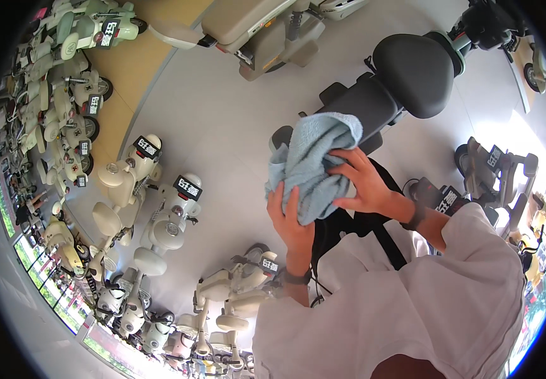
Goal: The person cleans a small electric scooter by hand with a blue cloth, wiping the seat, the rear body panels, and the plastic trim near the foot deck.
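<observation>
Left hand (292,224), well below-left of the black seat (415,76), fingers pointing up, holding the blue cloth (314,161), bunched, nearer that seat. Right hand (371,186), below the seat, fingers spread and angled left, holding cloth's right side.

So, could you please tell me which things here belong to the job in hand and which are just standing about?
In hand:
light blue cloth, held by the left hand and right hand
dark grey scooter just beyond it, possibly

Standing about:
beige scooter at the top
cream scooters to the left
</observation>
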### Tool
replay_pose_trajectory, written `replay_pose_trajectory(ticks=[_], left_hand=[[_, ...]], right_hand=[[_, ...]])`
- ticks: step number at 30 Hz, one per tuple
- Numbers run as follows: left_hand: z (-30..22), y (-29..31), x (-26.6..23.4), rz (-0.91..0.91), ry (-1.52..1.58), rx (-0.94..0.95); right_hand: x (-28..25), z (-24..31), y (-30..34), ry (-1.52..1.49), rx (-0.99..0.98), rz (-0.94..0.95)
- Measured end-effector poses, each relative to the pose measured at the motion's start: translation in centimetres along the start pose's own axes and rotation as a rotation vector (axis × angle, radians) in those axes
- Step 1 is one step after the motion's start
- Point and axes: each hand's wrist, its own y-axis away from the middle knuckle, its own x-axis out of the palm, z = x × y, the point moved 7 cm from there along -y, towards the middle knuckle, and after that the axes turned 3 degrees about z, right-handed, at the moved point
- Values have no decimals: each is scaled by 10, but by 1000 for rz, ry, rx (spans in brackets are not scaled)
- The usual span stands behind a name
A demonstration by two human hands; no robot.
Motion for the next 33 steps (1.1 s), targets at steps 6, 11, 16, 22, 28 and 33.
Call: replay_pose_trajectory(ticks=[6,11,16,22,28,33], left_hand=[[108,30,84,97,1249,-497],[122,-5,116,98,1615,-675],[136,39,138,108,1435,-726],[70,36,81,86,1449,-625],[135,-26,114,-11,1315,-616],[92,40,106,218,1119,-775]], right_hand=[[98,-45,-37,-113,555,50],[116,-83,-59,-466,857,131],[117,-43,-42,-632,873,57],[95,-31,-1,-496,706,-64],[117,-59,-73,-924,974,-15],[111,-54,-2,-544,876,31]])
